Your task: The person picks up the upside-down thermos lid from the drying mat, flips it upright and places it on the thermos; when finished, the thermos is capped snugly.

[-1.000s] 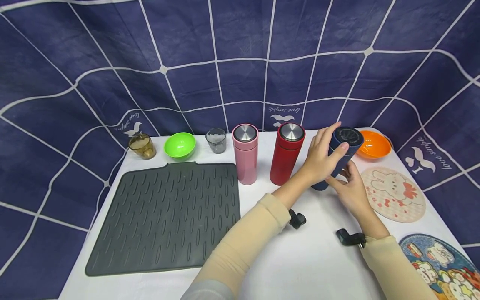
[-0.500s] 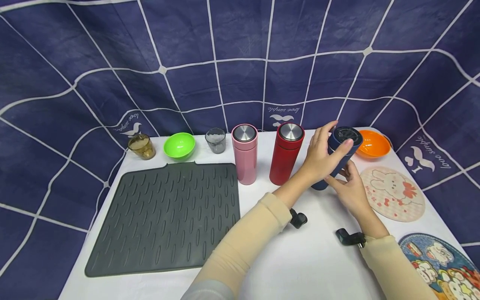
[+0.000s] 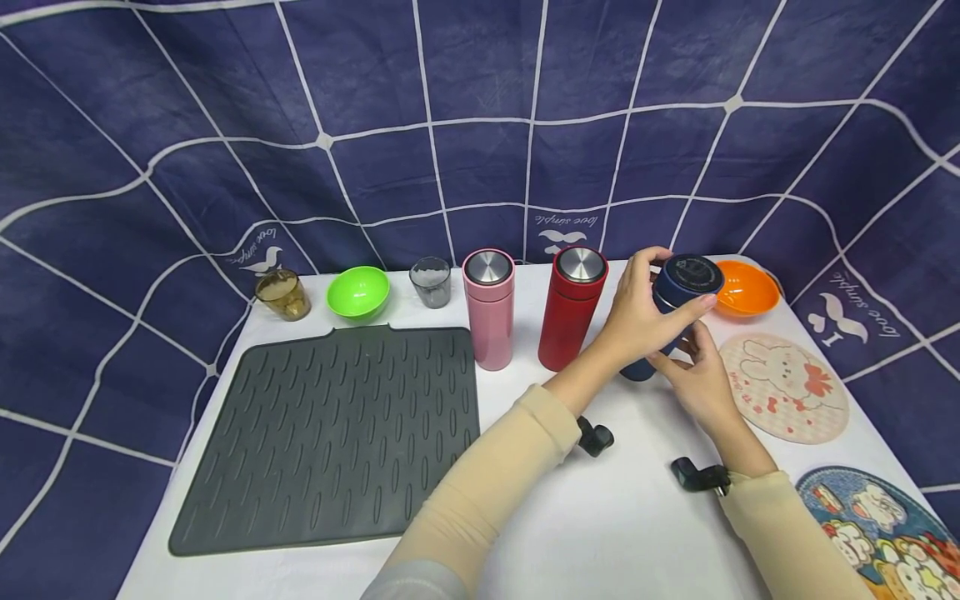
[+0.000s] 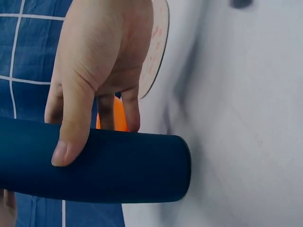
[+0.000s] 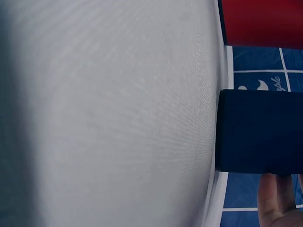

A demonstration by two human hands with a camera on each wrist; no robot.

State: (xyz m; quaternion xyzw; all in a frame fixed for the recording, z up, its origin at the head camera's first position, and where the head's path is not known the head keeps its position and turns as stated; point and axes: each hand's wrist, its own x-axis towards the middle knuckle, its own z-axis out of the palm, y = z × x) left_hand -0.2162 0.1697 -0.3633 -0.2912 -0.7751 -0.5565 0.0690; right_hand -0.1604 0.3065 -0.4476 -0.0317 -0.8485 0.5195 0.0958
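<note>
A navy thermos bottle (image 3: 693, 273) with a dark round top stands at the right of the table, between both hands. My left hand (image 3: 637, 312) grips its lid end, the thumb across the front and the fingers behind. Lower down, my right hand (image 3: 701, 383) holds the body from the right; the left wrist view shows its thumb (image 4: 71, 142) pressed on the bottle's side and its other fingers partly hidden behind. In the right wrist view, right-hand fingers (image 5: 272, 196) touch the bottle (image 5: 260, 132) near its base. Little of the left hand (image 4: 7, 208) shows in the left wrist view.
A red thermos (image 3: 573, 308) and a pink thermos (image 3: 491, 308) stand to the left. Behind are an orange bowl (image 3: 746, 290), green bowl (image 3: 358, 293), grey glass (image 3: 431, 283) and amber glass (image 3: 283, 296). A dark ridged mat (image 3: 330, 442) lies left, round placemats (image 3: 787, 387) right.
My left hand has turned at the navy bottle's lid: its thumb has slid rightward across the front, and the fingers behind have shifted left. The right hand keeps its hold on the body.
</note>
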